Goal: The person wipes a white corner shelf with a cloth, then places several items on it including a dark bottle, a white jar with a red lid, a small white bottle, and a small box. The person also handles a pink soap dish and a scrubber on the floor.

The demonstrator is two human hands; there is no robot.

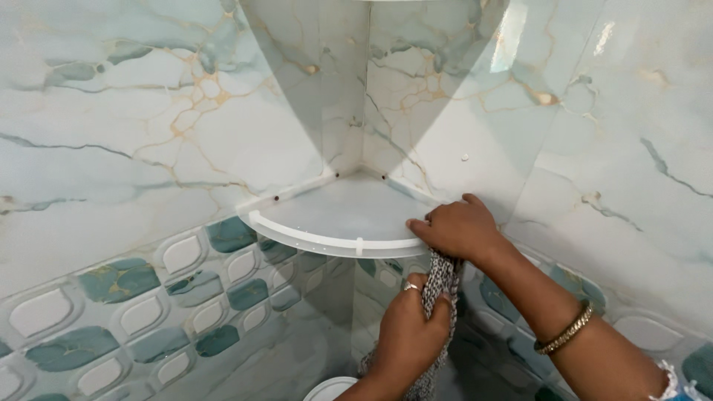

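Note:
A white corner shelf [327, 212] with a curved front rail is fixed where two marble-patterned tiled walls meet. My right hand [457, 226] rests on the shelf's right front edge, fingers curled over a grey and white cloth [440, 286] that hangs down from it. Below the shelf my left hand [410, 327], with a ring on one finger, grips the hanging part of the same cloth. A gold bangle [566, 330] sits on my right wrist.
Below the shelf the walls [148, 134] carry a band of raised white and teal tiles [119, 297]. The rim of a round white container [330, 388] shows at the bottom edge, under my left hand.

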